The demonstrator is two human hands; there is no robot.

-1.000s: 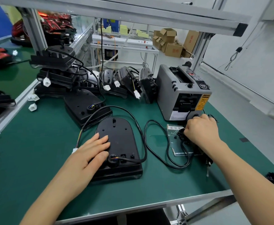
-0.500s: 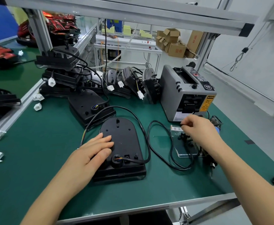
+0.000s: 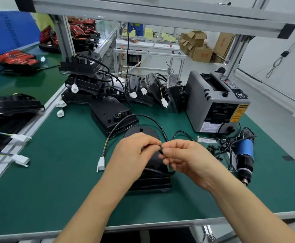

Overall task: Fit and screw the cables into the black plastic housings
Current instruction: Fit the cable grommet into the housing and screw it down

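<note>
Left hand point(image 3: 134, 152) and right hand point(image 3: 187, 158) have met over the green mat point(image 3: 55, 190), pinching seemingly 1 black part point(image 3: 160, 149)

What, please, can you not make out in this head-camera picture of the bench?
All in the head view.
Small black part: mostly covered by the fingertips of the left hand and right hand pinching it; shape unclear.
Black housing: middle hidden under both hands, so cable seating unseen.
Loose black pieces beside the blue screwdriver: too small to identify.
Grey machine label: print too small to read.
</note>
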